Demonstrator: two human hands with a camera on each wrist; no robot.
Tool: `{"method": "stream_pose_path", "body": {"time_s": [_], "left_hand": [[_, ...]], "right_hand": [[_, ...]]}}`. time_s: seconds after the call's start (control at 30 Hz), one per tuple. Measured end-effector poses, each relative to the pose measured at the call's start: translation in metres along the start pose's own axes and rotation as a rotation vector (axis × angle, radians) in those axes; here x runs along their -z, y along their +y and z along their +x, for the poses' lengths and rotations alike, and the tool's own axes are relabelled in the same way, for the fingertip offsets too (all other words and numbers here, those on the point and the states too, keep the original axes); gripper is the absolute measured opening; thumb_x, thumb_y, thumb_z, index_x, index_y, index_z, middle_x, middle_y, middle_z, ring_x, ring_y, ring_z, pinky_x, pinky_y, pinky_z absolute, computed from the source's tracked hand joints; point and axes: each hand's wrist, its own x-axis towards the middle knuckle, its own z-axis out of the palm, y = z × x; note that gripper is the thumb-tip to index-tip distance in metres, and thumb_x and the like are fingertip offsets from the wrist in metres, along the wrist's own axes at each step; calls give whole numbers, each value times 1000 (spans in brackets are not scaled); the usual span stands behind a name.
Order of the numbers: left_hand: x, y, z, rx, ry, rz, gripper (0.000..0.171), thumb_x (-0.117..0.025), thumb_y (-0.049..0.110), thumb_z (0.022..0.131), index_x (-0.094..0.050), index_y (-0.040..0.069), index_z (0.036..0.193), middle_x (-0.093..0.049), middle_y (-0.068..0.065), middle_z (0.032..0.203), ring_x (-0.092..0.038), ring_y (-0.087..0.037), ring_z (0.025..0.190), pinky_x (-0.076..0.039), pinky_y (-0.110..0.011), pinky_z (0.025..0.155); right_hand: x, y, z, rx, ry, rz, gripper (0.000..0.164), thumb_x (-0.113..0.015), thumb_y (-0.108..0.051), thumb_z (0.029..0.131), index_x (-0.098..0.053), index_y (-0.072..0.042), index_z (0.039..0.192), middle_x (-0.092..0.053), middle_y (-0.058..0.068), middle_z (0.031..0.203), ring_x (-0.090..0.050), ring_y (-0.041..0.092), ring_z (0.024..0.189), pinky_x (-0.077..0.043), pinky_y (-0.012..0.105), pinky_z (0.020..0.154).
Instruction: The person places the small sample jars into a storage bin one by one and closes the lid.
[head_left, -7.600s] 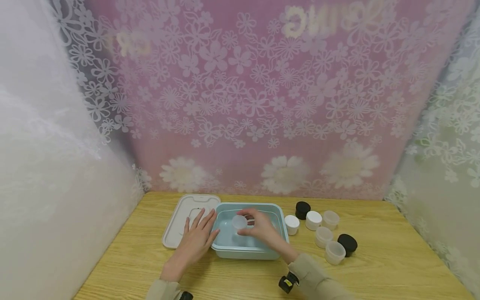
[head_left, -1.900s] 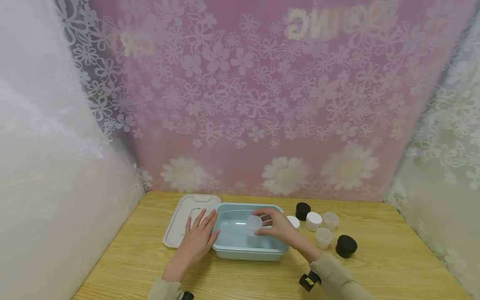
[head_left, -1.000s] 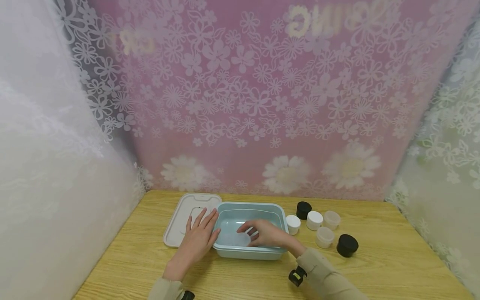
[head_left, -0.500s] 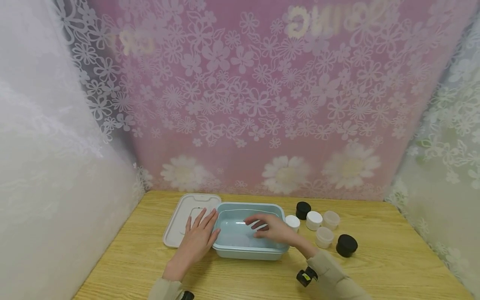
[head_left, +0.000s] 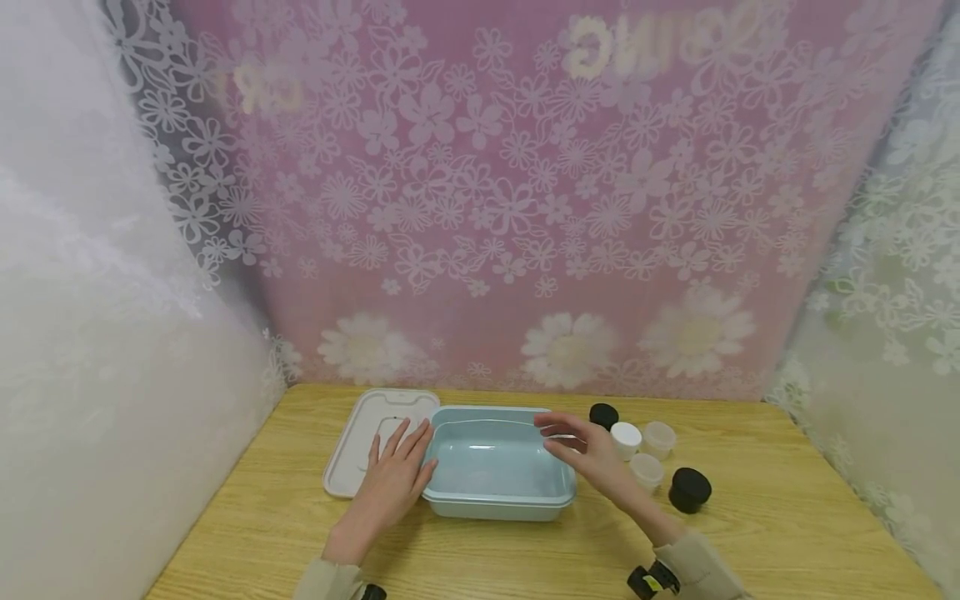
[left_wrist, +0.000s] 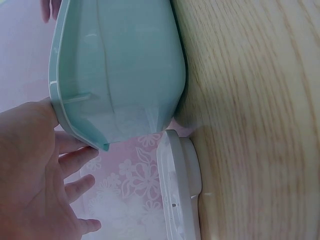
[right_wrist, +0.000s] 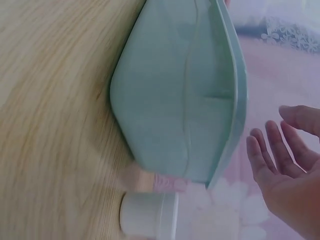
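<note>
A light blue plastic box (head_left: pixel 497 510) with a raised rim stands on the table. My left hand (head_left: pixel 392 487) touches its left rim, fingers straight and spread; in the left wrist view the thumb lies at the rim. My right hand (head_left: pixel 588 457) is over the box's right edge, fingers loosely bent with nothing between them. In the right wrist view this hand (right_wrist: pixel 290 155) is apart from the box wall (right_wrist: pixel 155 95). A small white jar (right_wrist: pixel 149 215) stands beside the box there; in the head view my right hand hides it.
Right of the box stand another white jar (head_left: pixel 626 440), two black jars (head_left: pixel 603 416) (head_left: pixel 690 490) and two clear jars (head_left: pixel 660 439) (head_left: pixel 647 472). A pale lid (head_left: pixel 347 467) lies flat at the box's left. Patterned curtains (head_left: pixel 487 250) enclose the table.
My right hand has lowered a clear jar into the box, let go, and come up and right to the box's right edge. The left hand has stayed at the left rim.
</note>
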Motion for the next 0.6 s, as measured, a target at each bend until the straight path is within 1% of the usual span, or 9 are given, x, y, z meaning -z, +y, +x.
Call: {"method": "stream_pose_path", "body": {"time_s": [0.03, 0.07, 0.17, 0.27, 0.33, 0.4, 0.5, 0.57, 0.6], "left_hand": [[0, 0, 0, 0, 0, 2, 52, -54, 28, 106, -48, 3, 151, -45, -10, 157, -30, -39, 149, -21, -74, 113], [0, 0, 0, -1, 0, 4, 52, -54, 28, 106, -48, 3, 151, -45, -10, 157, -31, -39, 149, -21, -73, 113], [0, 0, 0, 0, 0, 7, 52, -54, 28, 106, -48, 3, 151, -45, -10, 157, -31, -39, 149, -22, -73, 113], [-1, 0, 0, 1, -2, 9, 52, -54, 29, 106, -48, 3, 151, -45, -10, 157, -31, -39, 149, -22, -73, 113], [-1, -1, 0, 4, -5, 8, 52, -54, 29, 106, -48, 3, 151, -45, -10, 157, -30, -39, 149, -21, -73, 113], [-1, -1, 0, 6, -7, 8, 52, -53, 30, 106, -47, 3, 151, -45, -9, 157, -30, -39, 149, -21, -73, 113], [-1, -1, -1, 10, -13, 1, 52, -53, 30, 106, -47, 4, 151, -44, -9, 158, -29, -38, 150, -20, -73, 114], [-1, -1, -1, 11, -12, -4, 52, -53, 29, 106, -47, 4, 151, -44, -9, 158, -29, -38, 150, -20, -73, 114], [-1, -1, -1, 10, -10, -7, 52, -53, 29, 106, -47, 3, 151, -44, -10, 158, -29, -38, 150, -20, -73, 113]], "right_hand": [[3, -2, -3, -10, 16, -2, 37, -65, -5, 99, -60, 3, 135, -62, 27, 130, -64, 35, 115, -55, 26, 94], [6, -4, -6, -27, 30, -7, 37, -65, -6, 99, -60, 1, 135, -62, 26, 130, -62, 39, 116, -54, 26, 94], [16, -7, -14, -63, 67, -29, 38, -65, -8, 99, -59, -1, 137, -62, 24, 132, -61, 38, 119, -53, 24, 96], [27, -6, -24, -70, 89, -44, 39, -63, -9, 101, -58, -2, 139, -59, 25, 135, -62, 26, 119, -53, 22, 96], [35, -4, -31, -79, 109, -41, 39, -63, -10, 101, -58, -4, 139, -58, 26, 136, -62, 15, 119, -53, 21, 95], [44, -2, -38, -81, 131, -47, 39, -63, -9, 101, -57, -3, 139, -57, 27, 136, -61, 7, 117, -52, 19, 94], [56, 1, -48, -81, 173, -78, 40, -63, -7, 101, -57, 0, 140, -58, 23, 135, -60, 2, 116, -52, 17, 93], [65, 3, -56, -85, 201, -114, 40, -63, -7, 101, -56, 1, 140, -60, 17, 136, -60, 1, 116, -51, 15, 92], [70, 4, -59, -93, 212, -126, 41, -62, -7, 101, -55, 1, 140, -61, 12, 136, -60, 1, 116, -50, 13, 92]]}}
